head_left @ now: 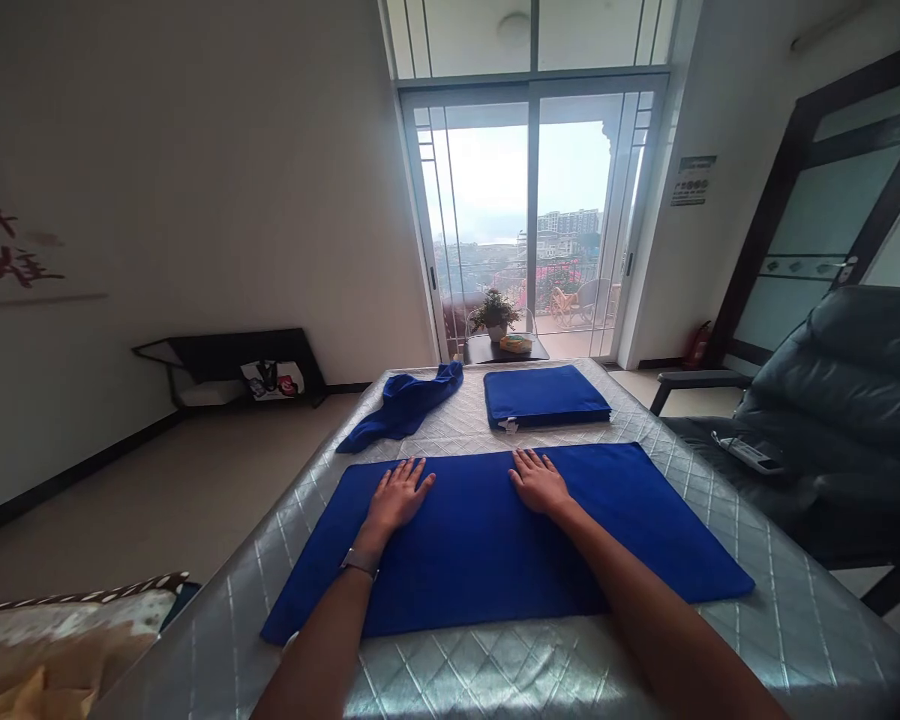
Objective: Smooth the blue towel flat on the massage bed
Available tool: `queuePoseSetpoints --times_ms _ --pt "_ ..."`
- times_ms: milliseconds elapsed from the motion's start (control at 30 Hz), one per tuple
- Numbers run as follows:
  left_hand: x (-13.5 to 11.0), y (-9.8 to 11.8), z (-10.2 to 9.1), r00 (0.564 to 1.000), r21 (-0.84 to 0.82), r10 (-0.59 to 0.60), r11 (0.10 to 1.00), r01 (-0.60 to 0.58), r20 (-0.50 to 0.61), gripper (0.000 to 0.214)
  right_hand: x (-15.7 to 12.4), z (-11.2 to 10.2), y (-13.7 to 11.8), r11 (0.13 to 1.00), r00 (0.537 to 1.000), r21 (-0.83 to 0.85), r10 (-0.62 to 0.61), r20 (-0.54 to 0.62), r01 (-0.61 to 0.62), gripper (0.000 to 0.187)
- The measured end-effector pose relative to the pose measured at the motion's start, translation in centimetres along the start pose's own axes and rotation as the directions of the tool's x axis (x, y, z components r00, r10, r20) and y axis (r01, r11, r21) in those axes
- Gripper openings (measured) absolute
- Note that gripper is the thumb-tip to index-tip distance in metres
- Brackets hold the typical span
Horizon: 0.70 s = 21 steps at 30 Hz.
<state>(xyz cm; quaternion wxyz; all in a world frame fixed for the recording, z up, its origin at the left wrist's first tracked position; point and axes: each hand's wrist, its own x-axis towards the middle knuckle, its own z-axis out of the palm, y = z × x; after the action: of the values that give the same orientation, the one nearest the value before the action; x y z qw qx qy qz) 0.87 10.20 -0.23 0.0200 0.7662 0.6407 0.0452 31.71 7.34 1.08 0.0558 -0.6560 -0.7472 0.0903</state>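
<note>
A blue cloth lies spread flat across the table, its long side running left to right. Near its far edge, left of the middle, my left hand rests palm down with the fingers spread. My right hand presses flat on the same cloth, right of the middle, fingers stretched forward. Neither hand holds anything. Beyond the right hand sits a neat stack of folded blue cloths with a white tag at its front edge. A crumpled blue cloth lies at the table's far left.
The table has a silvery quilted cover. Behind it stand a potted plant and a tissue pack before sliding glass doors. A dark armchair with a power strip is at right. A bag rests by the left wall.
</note>
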Motion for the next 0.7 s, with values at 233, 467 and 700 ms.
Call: queuePoseSetpoints --times_ms 233,467,700 --pt "-0.9 -5.0 -1.1 0.99 -0.019 -0.134 0.991 0.135 0.043 0.07 0.0 -0.2 1.7 0.997 0.998 -0.055 0.056 0.008 -0.056 0.065" --pt "-1.5 -7.7 -1.4 0.972 -0.011 -0.235 0.972 0.235 0.009 0.066 -1.0 -1.1 7.7 0.984 0.991 -0.129 0.128 0.03 -0.124 0.069" --pt "-0.7 -8.4 -0.2 0.972 -0.037 -0.231 0.972 0.23 -0.032 0.066 -3.3 -1.9 17.8 0.94 0.956 -0.178 0.285 -0.067 -0.292 0.07"
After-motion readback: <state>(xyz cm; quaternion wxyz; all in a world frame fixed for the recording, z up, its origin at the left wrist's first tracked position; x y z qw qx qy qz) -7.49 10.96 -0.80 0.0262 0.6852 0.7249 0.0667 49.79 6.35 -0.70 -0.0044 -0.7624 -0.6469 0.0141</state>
